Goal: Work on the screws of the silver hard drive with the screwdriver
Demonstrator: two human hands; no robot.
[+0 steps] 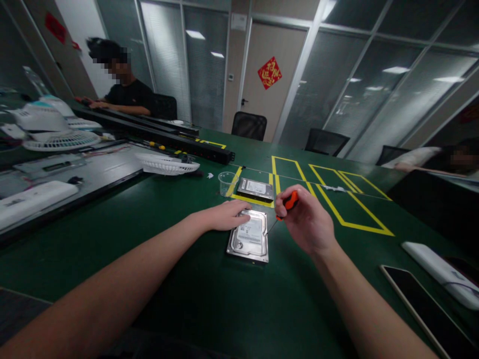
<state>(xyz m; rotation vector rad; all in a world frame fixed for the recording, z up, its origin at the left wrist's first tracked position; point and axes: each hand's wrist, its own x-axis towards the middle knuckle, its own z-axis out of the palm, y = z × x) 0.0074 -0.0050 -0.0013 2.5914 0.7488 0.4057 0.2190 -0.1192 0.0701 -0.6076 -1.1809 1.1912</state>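
A silver hard drive (251,238) lies label up on the green table in front of me. My left hand (227,215) holds it at its upper left corner, the thumb on its top and the other fingers along the far edge. In my right hand (305,219) is a screwdriver (290,201) with an orange and black handle, the fingers closed around it. Its thin shaft slants down to the drive's right edge; whether the tip sits in a screw is too small to tell. A second hard drive (256,188) lies just beyond, beside a clear plastic cup (227,183).
Yellow tape outlines (348,199) mark the table. On the left are white fan parts (60,124), a flat panel (112,162) and a long black bar (194,147). A phone (419,304) and a white power strip (441,274) lie at right. People sit at far left and far right.
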